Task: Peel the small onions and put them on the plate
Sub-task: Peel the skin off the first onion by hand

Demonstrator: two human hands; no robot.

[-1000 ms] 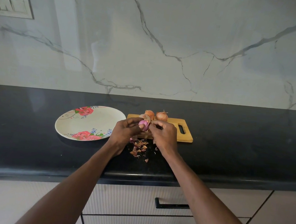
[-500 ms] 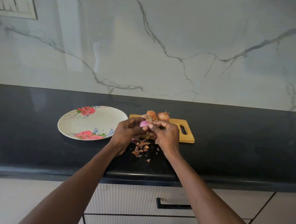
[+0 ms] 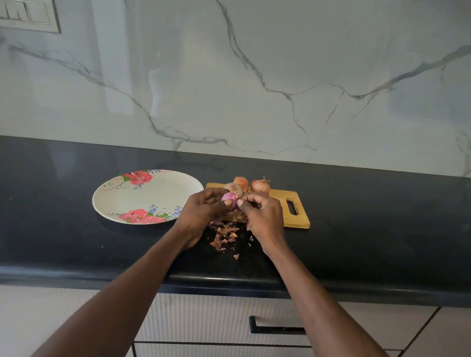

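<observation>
Your worktop [image 3: 53, 188] runs left to right in front of the wall [image 3: 240, 62]. The plate [image 3: 127, 196] lies on it to your left, just beside the cutting board [image 3: 297, 218] on its right. Three unpeeled onions [image 3: 260, 186] sit on the board's far edge. Your left hand [image 3: 200, 212] and right hand [image 3: 265, 216] meet above the board's near left corner, with an onion [image 3: 229, 199] between them. Peel scraps [image 3: 224, 235] lie on the worktop below, apparently touching the board's near edge. Drawers [image 3: 213, 321] sit beneath the worktop.

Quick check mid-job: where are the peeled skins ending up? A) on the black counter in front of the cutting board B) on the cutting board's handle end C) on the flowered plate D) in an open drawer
A: the onion skins lie scattered on the black counter just in front of the cutting board, below the two hands; the flowered plate holds none.
</observation>
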